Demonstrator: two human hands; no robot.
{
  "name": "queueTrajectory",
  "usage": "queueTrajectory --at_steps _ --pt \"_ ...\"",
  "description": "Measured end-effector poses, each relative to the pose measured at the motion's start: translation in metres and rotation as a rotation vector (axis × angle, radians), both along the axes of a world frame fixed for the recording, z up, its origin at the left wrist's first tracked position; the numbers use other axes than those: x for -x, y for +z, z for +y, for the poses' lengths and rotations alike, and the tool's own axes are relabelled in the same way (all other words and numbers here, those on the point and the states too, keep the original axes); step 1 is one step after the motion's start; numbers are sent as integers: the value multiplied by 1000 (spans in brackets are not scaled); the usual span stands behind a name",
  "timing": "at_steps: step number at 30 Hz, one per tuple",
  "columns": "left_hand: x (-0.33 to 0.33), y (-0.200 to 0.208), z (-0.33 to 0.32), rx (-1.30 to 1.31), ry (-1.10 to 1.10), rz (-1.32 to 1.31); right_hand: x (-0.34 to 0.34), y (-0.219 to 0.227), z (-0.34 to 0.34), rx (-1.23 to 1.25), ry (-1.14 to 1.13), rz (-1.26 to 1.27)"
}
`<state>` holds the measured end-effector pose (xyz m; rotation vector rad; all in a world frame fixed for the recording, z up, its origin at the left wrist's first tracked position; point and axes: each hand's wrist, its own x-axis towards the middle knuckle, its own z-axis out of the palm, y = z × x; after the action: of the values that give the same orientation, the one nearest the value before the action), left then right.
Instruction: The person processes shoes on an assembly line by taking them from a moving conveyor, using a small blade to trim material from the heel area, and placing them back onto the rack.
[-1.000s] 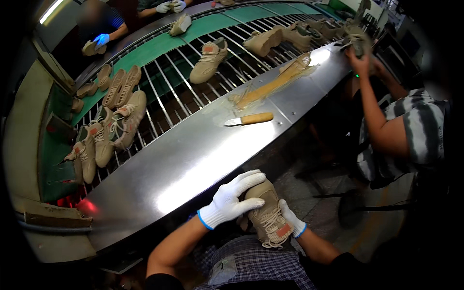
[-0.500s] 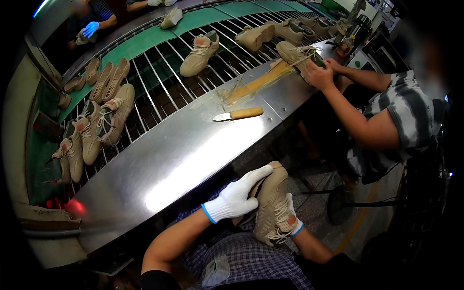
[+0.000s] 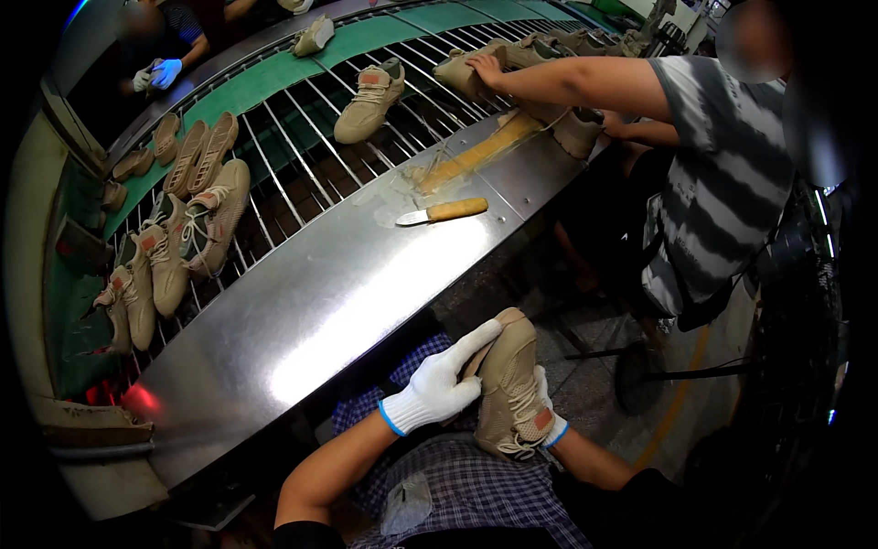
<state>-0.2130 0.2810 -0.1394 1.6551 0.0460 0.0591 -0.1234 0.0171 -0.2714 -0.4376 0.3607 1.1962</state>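
A beige lace-up sneaker is held above my lap, toe pointing up and away, its laces facing right. My left hand, in a white knit glove with a blue cuff, grips the sneaker along its left, sole side, with the index finger stretched toward the toe. The sole is mostly hidden behind this hand. My right hand, gloved the same way, holds the sneaker from its right side near the laces; most of its fingers are behind the shoe. Beyond them, a knife with a wooden handle lies on the metal bench.
Several sneakers and loose soles sit on the bar rack and green belt at left. Another sneaker stands mid-rack. At right a co-worker in a striped shirt reaches across. Another person with a blue glove works opposite.
The co-worker at right has leaned in and stretched an arm to a shoe on the rack, lowering the held shoe to the bench edge. My hands and sneaker have barely shifted.
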Motion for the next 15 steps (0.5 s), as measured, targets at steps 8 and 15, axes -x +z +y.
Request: queueTrajectory --at_steps 8,15 --pt "13 2 -14 -61 16 -23 11 -3 -9 -31 -80 54" --pt "18 -14 -28 -73 63 -99 18 1 -14 18 -47 37"
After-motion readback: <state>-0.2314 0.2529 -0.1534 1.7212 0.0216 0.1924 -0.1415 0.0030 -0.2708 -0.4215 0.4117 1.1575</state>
